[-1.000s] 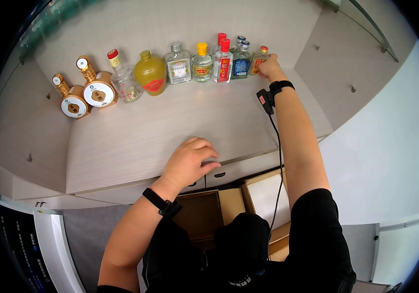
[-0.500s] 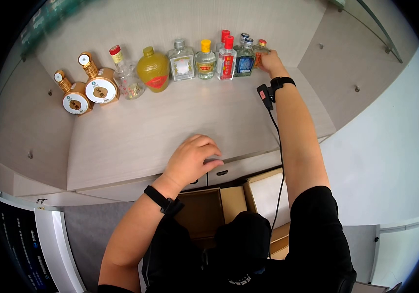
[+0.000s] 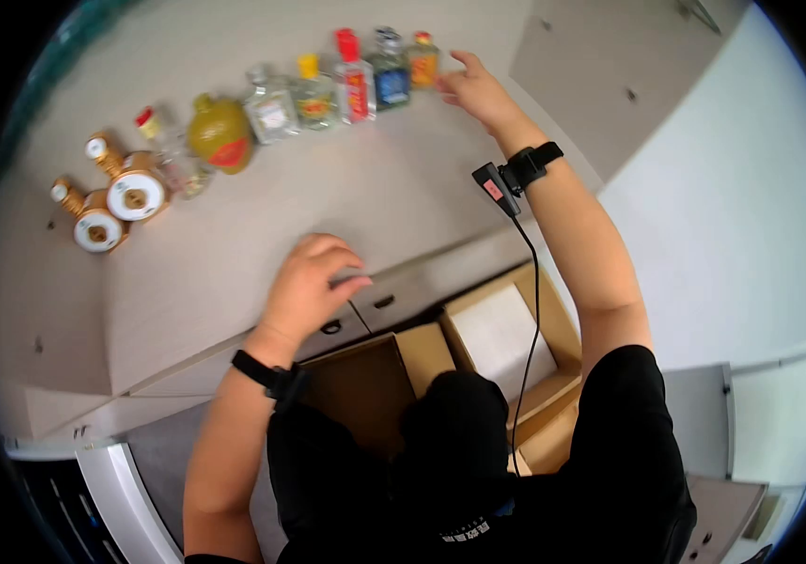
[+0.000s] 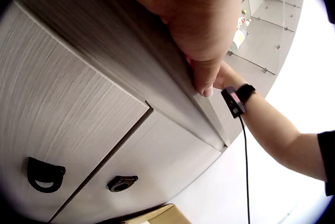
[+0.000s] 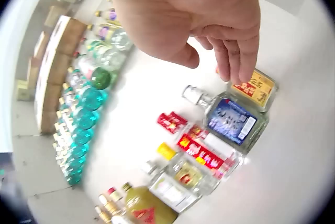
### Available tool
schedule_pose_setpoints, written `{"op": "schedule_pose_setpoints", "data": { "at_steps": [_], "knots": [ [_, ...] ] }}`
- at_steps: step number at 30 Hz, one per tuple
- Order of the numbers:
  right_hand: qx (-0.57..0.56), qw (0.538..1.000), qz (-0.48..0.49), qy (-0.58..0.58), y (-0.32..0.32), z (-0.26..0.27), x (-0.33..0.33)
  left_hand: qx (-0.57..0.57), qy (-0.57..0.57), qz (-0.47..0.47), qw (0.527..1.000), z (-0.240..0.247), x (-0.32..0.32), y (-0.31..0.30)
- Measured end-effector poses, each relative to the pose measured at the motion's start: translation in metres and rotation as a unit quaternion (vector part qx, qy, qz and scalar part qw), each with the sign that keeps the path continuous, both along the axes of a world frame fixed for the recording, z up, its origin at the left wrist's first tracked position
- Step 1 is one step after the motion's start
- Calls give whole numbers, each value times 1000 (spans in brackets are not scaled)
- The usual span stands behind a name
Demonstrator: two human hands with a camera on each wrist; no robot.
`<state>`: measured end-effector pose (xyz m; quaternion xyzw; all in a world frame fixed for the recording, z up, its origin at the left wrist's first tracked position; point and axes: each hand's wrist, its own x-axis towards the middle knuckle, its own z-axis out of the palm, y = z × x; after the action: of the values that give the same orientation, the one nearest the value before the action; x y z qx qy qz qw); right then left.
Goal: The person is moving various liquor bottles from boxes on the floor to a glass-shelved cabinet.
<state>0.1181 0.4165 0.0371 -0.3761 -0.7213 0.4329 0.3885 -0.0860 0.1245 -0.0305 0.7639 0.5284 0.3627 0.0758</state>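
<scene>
My right hand (image 3: 478, 91), fingers loosely bent and holding nothing, is just right of a small bottle with a yellow-orange label and red cap (image 3: 423, 64). In the right wrist view its fingertips overlap the top of that bottle. Left of it stand a blue-label bottle (image 3: 391, 77), a red-capped bottle with a red label (image 3: 356, 86), a yellow-capped bottle (image 3: 315, 99) and a clear bottle (image 3: 271, 111). Near the shelf's front edge, my left hand (image 3: 309, 287) hovers with relaxed fingers, nothing in its grasp.
An olive jug-shaped bottle (image 3: 219, 136), a clear red-topped bottle (image 3: 177, 164) and two round gold bottles, one nearer the middle (image 3: 137, 195), continue the row leftward. Open cardboard boxes (image 3: 567, 324) sit below the shelf (image 3: 234, 226). A black cable (image 3: 536, 310) hangs from the right wrist.
My right hand has come off the yellow-label bottle and drawn away to its right, fingers opening. The head view has turned, shifting the row leftward. My left hand keeps its relaxed pose.
</scene>
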Motion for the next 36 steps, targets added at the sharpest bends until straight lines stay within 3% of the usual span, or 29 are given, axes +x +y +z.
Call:
{"op": "schedule_pose_setpoints", "data": {
  "at_steps": [5,8,9,12,16,18,22,24,26,30,36],
  "knots": [
    [121,990,67,-9,-121,-5,108,7,32,13,999,1,5,1],
    [47,996,-17,-80,-191,-33,179,-1,11,16,1000,2,9,0],
    [72,989,-55,-120,-208,-47,201,-5,8,5,1000,1,7,0],
    [66,965,-181,-178,-251,-117,275,-19,30,3,999,-1,4,1],
    [-41,908,-363,-206,-309,-236,380,-38,32,21,999,-1,7,1],
    [-45,854,-417,-307,-343,-285,421,-47,34,27,998,-2,5,-1],
    [-129,781,-487,-369,-400,-367,480,-67,20,36,997,-7,0,0],
    [-152,755,-509,-385,-422,-406,502,-65,20,38,997,-9,-1,1],
    [-193,699,-495,-479,-432,-428,508,-65,18,39,997,-9,-2,1],
    [-235,700,-487,-466,-430,-455,512,-75,26,52,995,-7,-2,-1],
    [-316,635,-476,-520,-410,-451,494,-73,29,53,995,-8,-3,0]
  ]
}}
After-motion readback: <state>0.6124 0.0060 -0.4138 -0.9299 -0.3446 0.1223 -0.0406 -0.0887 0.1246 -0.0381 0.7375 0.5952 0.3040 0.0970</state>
